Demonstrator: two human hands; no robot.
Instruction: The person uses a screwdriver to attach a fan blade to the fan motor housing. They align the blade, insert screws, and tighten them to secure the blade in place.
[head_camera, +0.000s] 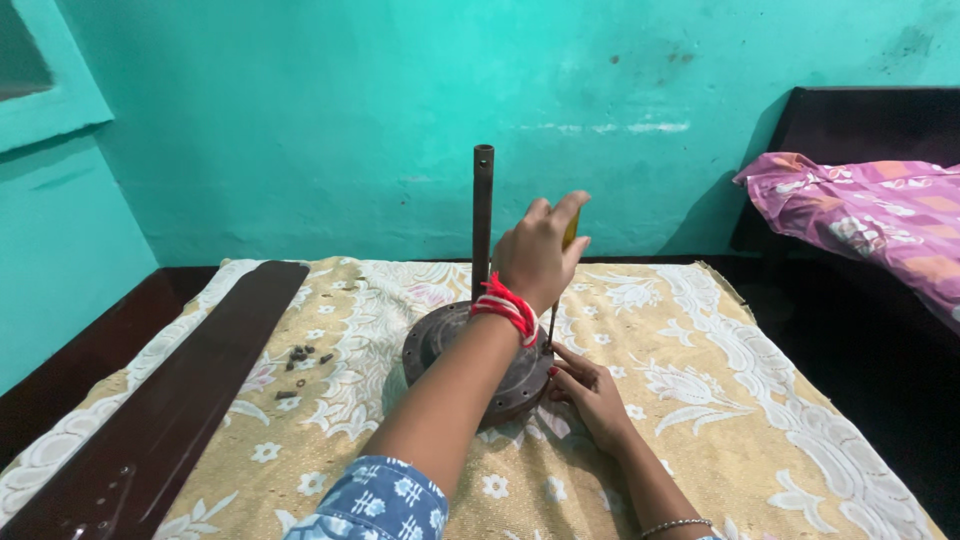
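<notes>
On the patterned bedspread (700, 400) a dark fan blade (180, 400) lies left of the round motor housing (440, 340) and its upright shaft (483, 215). My left hand (535, 255) clenches the screwdriver (553, 320) standing on the housing's rim, my right hand (590, 392) pinches its tip there, and small screws (300, 360) lie between blade and housing.

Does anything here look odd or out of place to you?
Yes: a round grey metal fan motor with an upright shaft sits on a yellow flowered bedsheet, an unusual workbench. A long dark brown fan blade lies detached beside it, and small dark screws lie loose on the sheet, easy to lose.
</notes>
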